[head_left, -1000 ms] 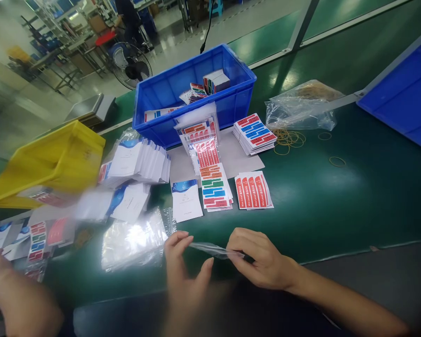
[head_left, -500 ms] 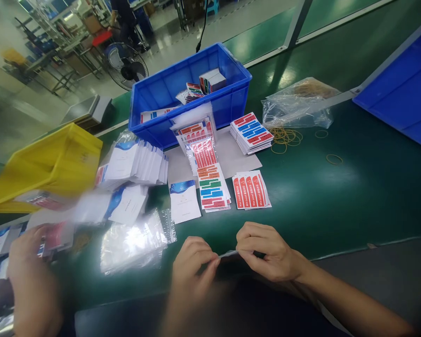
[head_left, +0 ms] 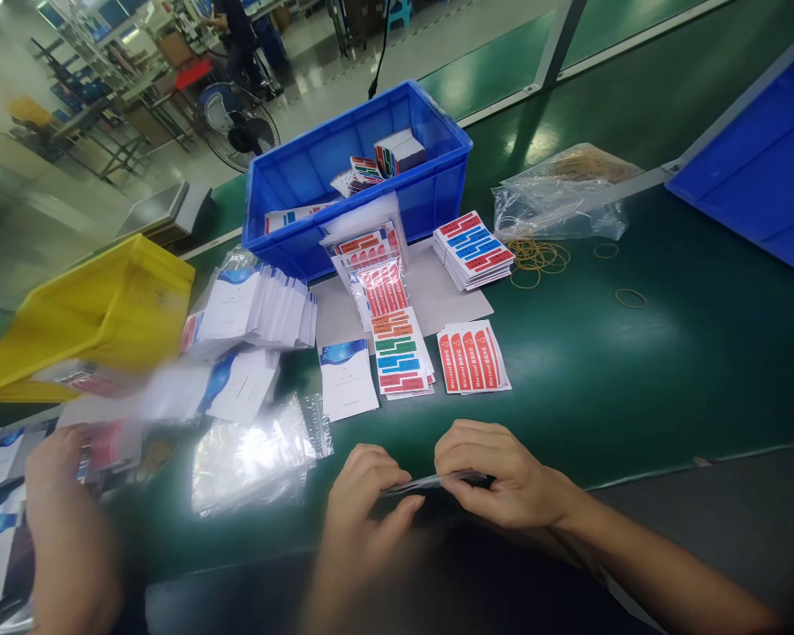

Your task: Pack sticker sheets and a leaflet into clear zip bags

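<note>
I have my left hand (head_left: 363, 489) and right hand (head_left: 496, 476) both pinched shut on a thin clear bag (head_left: 430, 481), held flat between them just above the near edge of the green table (head_left: 635, 379). The bag looks slippery, so I think it could slide out if one pinch gets loose. Another person's hand (head_left: 66, 511) is busy on my left, well apart.

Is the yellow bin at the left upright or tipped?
Tipped. The yellow bin leans with its open side down toward the packets on the green table.
</note>
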`<move>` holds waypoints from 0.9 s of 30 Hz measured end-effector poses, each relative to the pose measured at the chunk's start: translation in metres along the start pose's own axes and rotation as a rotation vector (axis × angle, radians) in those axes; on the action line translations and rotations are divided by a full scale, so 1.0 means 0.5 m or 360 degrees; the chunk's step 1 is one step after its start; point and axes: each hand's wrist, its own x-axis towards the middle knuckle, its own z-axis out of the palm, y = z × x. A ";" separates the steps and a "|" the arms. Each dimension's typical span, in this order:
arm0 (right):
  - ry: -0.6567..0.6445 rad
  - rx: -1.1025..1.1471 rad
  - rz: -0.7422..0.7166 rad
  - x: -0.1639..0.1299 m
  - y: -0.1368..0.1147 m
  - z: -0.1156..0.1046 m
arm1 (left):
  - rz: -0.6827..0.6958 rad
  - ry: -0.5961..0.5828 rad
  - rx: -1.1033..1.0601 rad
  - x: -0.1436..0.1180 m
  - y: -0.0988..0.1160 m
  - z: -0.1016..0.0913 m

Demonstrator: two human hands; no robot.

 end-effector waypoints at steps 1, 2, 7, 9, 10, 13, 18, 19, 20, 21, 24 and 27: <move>0.0004 -0.0006 -0.0012 0.001 0.000 0.000 | 0.0004 0.0001 0.0008 0.000 0.000 0.000; 0.0006 -0.0013 -0.0026 0.002 -0.001 0.000 | 0.0014 -0.0002 0.0012 0.000 0.001 0.000; 0.0005 -0.0015 -0.0106 0.008 -0.005 0.001 | 0.0083 0.0005 0.0006 0.007 0.009 -0.001; -0.0002 0.0009 -0.0101 0.008 -0.005 0.002 | 0.0078 0.0018 0.0000 0.009 0.010 -0.001; -0.0017 0.0028 -0.0080 0.008 -0.005 0.002 | 0.0063 0.0016 -0.0010 0.009 0.010 -0.001; -0.0075 0.0080 0.0002 0.008 -0.004 0.002 | 0.0011 0.0000 -0.0047 0.006 0.009 -0.001; -0.0131 0.0064 -0.0018 0.017 -0.006 0.002 | 0.0058 -0.0005 -0.0036 0.005 0.009 0.004; -0.0137 0.0059 -0.0029 0.019 -0.006 0.004 | 0.0072 -0.0002 -0.0030 0.007 0.010 0.004; -0.0144 0.0061 -0.0036 0.021 -0.007 0.005 | 0.0084 0.0001 -0.0025 0.009 0.012 0.005; -0.0151 0.0067 -0.0035 0.023 -0.007 0.008 | 0.0096 0.0002 -0.0020 0.011 0.014 0.005; -0.0178 0.0111 -0.0022 0.029 -0.010 0.011 | 0.0137 -0.0006 -0.0018 0.018 0.018 0.004; -0.0319 0.0223 0.0012 0.047 -0.012 -0.005 | 0.0147 -0.0029 -0.0033 0.021 0.016 -0.004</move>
